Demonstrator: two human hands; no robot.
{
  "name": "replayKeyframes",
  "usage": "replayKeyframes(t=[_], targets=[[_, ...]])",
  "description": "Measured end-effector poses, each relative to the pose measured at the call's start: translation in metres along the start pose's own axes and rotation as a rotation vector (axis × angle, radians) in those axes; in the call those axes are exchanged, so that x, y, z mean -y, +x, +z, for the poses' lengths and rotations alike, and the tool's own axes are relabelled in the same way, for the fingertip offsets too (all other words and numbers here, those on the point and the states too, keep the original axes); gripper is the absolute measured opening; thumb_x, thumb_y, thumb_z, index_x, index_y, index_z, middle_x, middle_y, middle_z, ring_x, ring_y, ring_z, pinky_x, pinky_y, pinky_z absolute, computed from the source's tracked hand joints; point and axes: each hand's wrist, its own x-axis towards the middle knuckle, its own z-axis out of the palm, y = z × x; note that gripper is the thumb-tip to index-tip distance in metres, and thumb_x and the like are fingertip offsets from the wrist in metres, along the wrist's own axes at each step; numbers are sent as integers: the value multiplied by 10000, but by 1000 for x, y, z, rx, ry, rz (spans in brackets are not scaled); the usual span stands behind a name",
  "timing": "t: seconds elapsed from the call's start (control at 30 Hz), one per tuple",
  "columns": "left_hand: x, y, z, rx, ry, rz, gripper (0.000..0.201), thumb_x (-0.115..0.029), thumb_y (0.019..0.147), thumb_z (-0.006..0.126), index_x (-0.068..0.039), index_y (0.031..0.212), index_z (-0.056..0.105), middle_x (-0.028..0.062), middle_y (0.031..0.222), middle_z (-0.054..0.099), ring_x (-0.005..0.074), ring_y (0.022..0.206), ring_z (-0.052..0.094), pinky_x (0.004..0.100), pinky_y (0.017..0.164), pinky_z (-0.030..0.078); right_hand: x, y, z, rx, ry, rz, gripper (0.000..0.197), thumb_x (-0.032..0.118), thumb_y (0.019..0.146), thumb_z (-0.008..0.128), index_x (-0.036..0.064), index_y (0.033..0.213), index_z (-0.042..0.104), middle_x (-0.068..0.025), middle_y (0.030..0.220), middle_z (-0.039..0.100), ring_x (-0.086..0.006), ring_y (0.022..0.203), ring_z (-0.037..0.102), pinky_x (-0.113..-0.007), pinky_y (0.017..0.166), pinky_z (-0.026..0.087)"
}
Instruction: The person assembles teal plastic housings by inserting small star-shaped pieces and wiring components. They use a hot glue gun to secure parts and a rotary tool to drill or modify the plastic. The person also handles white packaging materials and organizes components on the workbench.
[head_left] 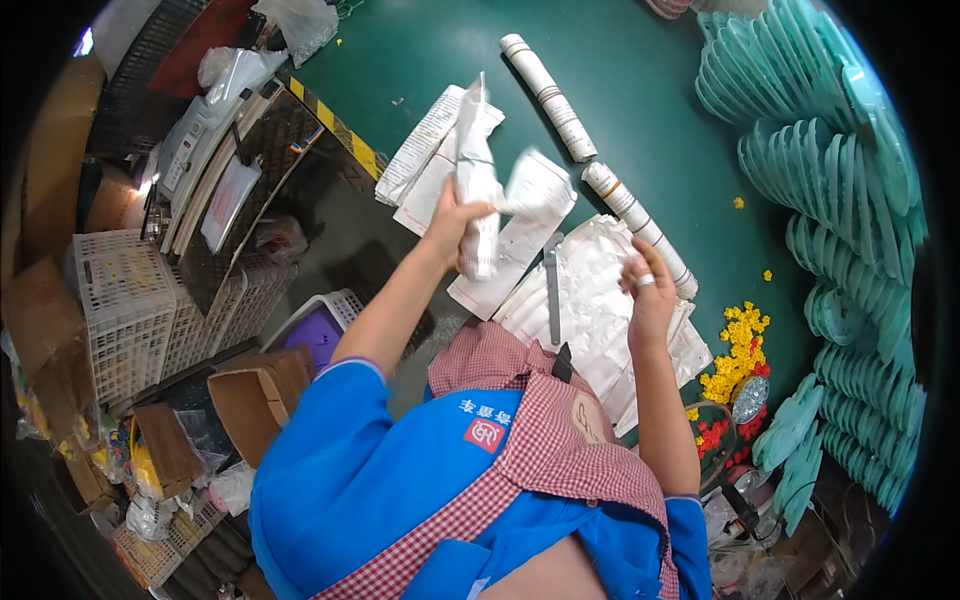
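Note:
My left hand (458, 222) is wrapped around a long white paper-wrapped bundle (482, 235), tilted nearly upright above the table's near edge. Its upper end narrows to a point. Beside it, a loose white printed sheet (540, 185) looks blurred. My right hand (650, 295), with a white band around one finger, is over the right side of a stack of crumpled white sheets (590, 270). Its fingers are half bent and apart, with nothing visible in them. A flat metal ruler-like strip (553, 290) lies on the stack's left part.
Two rolled paper tubes (548, 97) lie end to end on the green table (640, 80). Printed sheets (425, 150) lie by its left edge. Stacked turquoise plastic pieces (790, 80) line the right side, near small yellow pieces (735, 345). White crates (120, 300) stand at left.

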Motion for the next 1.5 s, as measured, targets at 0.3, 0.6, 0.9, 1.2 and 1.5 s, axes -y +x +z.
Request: replayKeyframes(t=[0.3, 0.6, 0.9, 1.2, 1.5], targets=[[-33, -68, 73, 435, -116, -94, 641, -102, 697, 719, -34, 1267, 435, 49, 1035, 573, 139, 905, 581, 275, 792, 483, 39, 3, 67, 180, -912, -1064, 300, -3, 704, 666, 55, 999, 667, -80, 849, 635, -233, 721, 620, -315, 612, 504], [-48, -73, 80, 487, -199, -227, 559, -152, 707, 672, -38, 1219, 478, 70, 987, 584, 141, 854, 591, 286, 742, 503, 73, -9, 63, 193, -1115, -1237, 148, 9, 717, 674, -1, 858, 630, -105, 851, 631, -243, 767, 638, -316, 645, 516], [-57, -68, 75, 564, -98, -17, 710, -139, 655, 668, -43, 1310, 409, 83, 1084, 574, 175, 983, 575, 310, 884, 449, 85, -20, 66, 460, -524, -708, 114, -10, 801, 599, 10, 896, 540, -101, 839, 570, -242, 798, 542, -331, 727, 427], [-69, -66, 21, 776, 574, 70, 850, -182, 579, 706, -95, 1364, 392, 137, 1251, 515, 238, 1188, 477, 316, 1014, 344, 100, 71, -86, -144, 751, -163, 197, 202, 997, 424, 40, 970, 532, 50, 569, 193, -71, 473, 220, -333, 709, 408], [77, 52, -29, -39, 1558, 113, 895, -573, 782, 586, -131, 1467, 216, 192, 1389, 337, 367, 1229, 389, 445, 1028, 351, 41, 24, -10, -109, 610, 228, 205, 260, 987, 464, 81, 936, 551, 74, 558, 264, -56, 484, 261, -251, 643, 432]])
